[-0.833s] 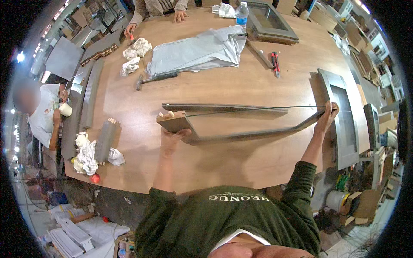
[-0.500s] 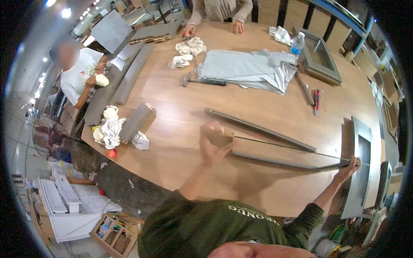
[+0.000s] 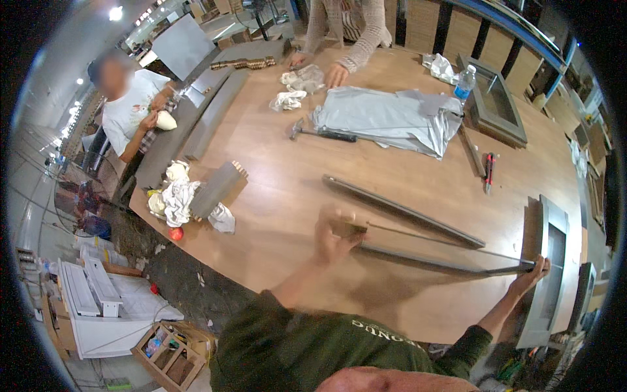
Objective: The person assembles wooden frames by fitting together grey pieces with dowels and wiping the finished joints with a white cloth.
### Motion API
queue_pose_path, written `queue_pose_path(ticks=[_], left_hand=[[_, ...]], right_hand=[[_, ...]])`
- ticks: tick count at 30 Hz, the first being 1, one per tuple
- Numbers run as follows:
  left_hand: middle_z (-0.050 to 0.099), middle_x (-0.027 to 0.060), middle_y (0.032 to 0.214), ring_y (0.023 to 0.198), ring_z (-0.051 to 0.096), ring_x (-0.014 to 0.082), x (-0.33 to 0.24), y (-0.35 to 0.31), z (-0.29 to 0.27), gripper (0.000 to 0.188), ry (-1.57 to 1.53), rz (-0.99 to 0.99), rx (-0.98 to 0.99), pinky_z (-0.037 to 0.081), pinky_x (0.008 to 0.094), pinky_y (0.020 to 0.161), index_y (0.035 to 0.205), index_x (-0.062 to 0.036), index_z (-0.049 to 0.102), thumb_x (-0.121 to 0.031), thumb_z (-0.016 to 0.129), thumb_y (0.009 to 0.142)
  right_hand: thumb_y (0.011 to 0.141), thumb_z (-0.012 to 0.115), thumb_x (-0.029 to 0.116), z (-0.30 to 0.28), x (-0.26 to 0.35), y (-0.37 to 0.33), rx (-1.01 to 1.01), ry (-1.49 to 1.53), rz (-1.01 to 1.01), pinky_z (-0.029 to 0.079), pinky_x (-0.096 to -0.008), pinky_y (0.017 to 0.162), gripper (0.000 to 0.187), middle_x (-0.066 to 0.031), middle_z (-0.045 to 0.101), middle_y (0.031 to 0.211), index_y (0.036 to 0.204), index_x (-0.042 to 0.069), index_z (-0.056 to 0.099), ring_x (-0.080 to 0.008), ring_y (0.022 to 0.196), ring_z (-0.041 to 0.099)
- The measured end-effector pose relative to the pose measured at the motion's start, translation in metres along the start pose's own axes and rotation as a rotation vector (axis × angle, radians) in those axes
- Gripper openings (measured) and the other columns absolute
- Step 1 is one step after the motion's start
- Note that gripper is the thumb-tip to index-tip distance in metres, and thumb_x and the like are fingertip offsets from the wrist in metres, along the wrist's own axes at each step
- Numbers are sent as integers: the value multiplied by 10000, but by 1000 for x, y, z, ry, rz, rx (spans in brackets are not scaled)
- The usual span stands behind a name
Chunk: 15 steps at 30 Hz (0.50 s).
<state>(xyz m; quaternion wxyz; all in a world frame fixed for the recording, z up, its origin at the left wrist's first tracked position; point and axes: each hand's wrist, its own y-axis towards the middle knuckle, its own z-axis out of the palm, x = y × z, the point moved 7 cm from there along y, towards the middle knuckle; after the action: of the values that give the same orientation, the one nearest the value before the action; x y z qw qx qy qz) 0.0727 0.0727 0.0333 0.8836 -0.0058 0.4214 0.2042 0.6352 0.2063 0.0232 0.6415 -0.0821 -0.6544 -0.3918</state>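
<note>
The left hand [image 3: 333,242], blurred, was curled with its thumb and fingers about one short end of the grey frame [image 3: 424,259]; how tightly it pressed could not be told. The right hand [image 3: 537,269] was closed around the opposite corner. The frame therefore lay between the two hands, its long rail running from one to the other, nearer the person's body than the thin strip [image 3: 450,242], which also spanned from the left end to the right hand. A shadow fell on the worktop [image 3: 281,189] beneath.

Just beyond the frame, a loose grey rail [image 3: 405,210] lay slantwise. Just beside the right hand was a grey panelled door [image 3: 555,248]. Farther out came a red-and-black cutter [image 3: 489,173], a hammer [image 3: 323,135] and a grey plastic sheet [image 3: 388,121], with a water bottle [image 3: 465,83] near its right end. Well to the left, short grey pieces [image 3: 219,189] rested against white cloths [image 3: 176,199]. Across the worktop, a co-worker's hand [image 3: 336,74] was near the sheet.
</note>
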Motion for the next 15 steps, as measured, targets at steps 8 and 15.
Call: queue_pose_path(ticks=[8,15], left_hand=[[474,29,956,875,531,125,-46,25,-22,670,799,283,-58,493,263,736,1077,-81,405,-88,841,569],[492,25,915,838,558,145,-26,32,-44,556,461,276,11,562,290,646,1025,-86,360,-6,768,656]], right_hand=[[860,500,346,34,67,-66,-8,-214,-77,321,-401,876,261,-37,376,919,917,92,478,-180,923,408],[810,612,300,25,61,-63,-11,9,-146,326,-358,863,310,-12,398,886,967,84,453,-159,867,420]])
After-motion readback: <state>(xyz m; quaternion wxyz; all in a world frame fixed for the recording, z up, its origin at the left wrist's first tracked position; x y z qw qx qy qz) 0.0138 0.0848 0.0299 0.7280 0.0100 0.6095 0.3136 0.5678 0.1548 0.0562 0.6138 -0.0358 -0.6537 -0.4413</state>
